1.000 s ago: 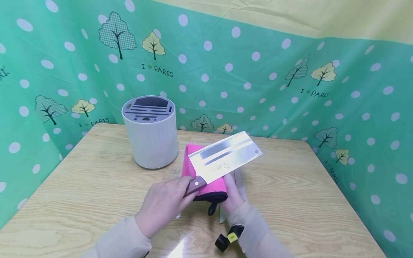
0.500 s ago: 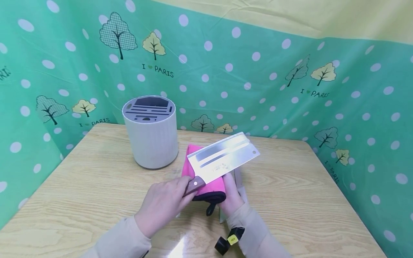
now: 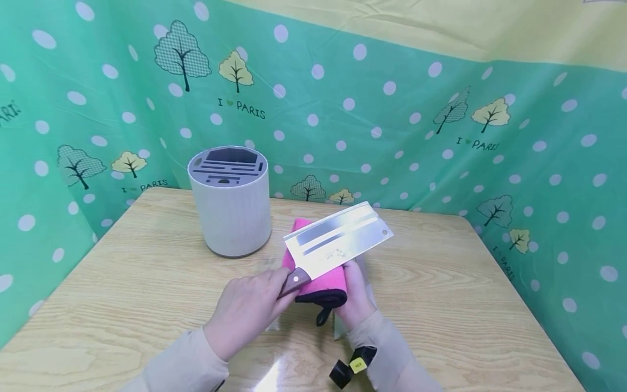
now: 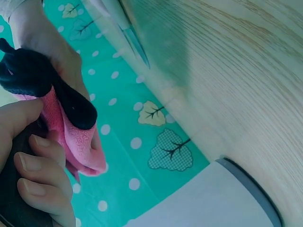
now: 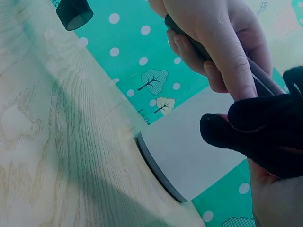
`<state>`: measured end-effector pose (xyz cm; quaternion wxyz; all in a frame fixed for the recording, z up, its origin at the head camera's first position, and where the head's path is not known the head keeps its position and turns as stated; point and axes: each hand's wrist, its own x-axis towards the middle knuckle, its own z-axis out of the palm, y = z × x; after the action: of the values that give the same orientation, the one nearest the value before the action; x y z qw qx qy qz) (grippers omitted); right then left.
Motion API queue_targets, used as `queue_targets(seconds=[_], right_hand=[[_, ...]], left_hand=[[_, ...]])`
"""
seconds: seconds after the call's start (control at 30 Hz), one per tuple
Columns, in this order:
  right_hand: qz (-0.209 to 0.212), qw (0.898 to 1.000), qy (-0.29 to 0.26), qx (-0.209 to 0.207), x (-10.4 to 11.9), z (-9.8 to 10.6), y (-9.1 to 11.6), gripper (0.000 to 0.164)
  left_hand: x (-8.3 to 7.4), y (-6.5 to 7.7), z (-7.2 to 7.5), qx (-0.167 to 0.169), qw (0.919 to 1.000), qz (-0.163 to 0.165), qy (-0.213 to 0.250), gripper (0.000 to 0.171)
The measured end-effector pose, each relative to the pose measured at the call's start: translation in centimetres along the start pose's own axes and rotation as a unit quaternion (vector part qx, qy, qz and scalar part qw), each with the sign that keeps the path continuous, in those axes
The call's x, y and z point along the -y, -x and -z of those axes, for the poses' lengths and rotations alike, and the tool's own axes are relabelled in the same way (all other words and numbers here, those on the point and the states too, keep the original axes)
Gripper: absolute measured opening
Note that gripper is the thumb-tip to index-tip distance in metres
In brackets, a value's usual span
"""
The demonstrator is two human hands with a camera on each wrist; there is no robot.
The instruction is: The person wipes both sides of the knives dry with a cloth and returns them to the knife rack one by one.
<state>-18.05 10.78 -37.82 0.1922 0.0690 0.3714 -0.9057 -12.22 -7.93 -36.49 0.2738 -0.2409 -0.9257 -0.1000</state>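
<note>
My left hand (image 3: 250, 307) grips a cleaver by its dark brown handle (image 3: 295, 281), fingers curled round it, as the left wrist view also shows. The broad shiny blade (image 3: 338, 237) points up to the right, its flat face upward. Beneath the blade, my right hand (image 3: 356, 296) holds a folded pink cloth (image 3: 325, 282) with a black edge and a black hanging loop (image 3: 323, 316). Part of the cloth and most of the right fingers are hidden behind the blade. In the right wrist view, the cloth's black edge (image 5: 265, 125) lies just below the left hand's thumb.
A white round knife block (image 3: 230, 218) with a grey slotted top stands at the back left of the wooden table (image 3: 441, 305). Partly hidden flat pale things (image 3: 339, 326) lie below the hands. A green dotted curtain (image 3: 382, 114) hangs behind and at both sides.
The cloth and right hand first shift slightly left, then right under the blade. The cleaver has edged slightly left, still in the left hand. The head view has tipped a little.
</note>
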Motion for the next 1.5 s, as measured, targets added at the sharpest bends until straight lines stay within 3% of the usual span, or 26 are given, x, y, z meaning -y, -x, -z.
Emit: queue_targets(seconds=[0.33, 0.67, 0.93, 1.27, 1.5], right_hand=[[0.017, 0.999, 0.005, -0.043, 0.5, 0.5, 0.1, 0.055], [0.026, 0.998, -0.002, -0.051, 1.0, 0.9, 0.3, 0.053], [0.031, 0.999, -0.009, -0.043, 1.5, 1.4, 0.2, 0.053], [0.039, 0.998, -0.004, -0.056, 2.0, 1.6, 0.2, 0.047], [0.05, 0.997, 0.004, -0.06, 2.4, 1.9, 0.4, 0.052]], left_hand=[[0.0, 0.3, -0.1, 0.007, 0.9998, 0.014, -0.011, 0.028], [0.0, 0.4, -0.1, 0.03, 0.9992, 0.024, -0.008, 0.028], [0.2, 0.6, -0.4, 0.007, 0.9998, 0.014, -0.012, 0.028], [0.4, 0.8, -0.5, 0.003, 0.9998, 0.009, -0.015, 0.028], [0.5, 0.9, -0.5, -0.002, 0.9999, 0.0, -0.013, 0.026]])
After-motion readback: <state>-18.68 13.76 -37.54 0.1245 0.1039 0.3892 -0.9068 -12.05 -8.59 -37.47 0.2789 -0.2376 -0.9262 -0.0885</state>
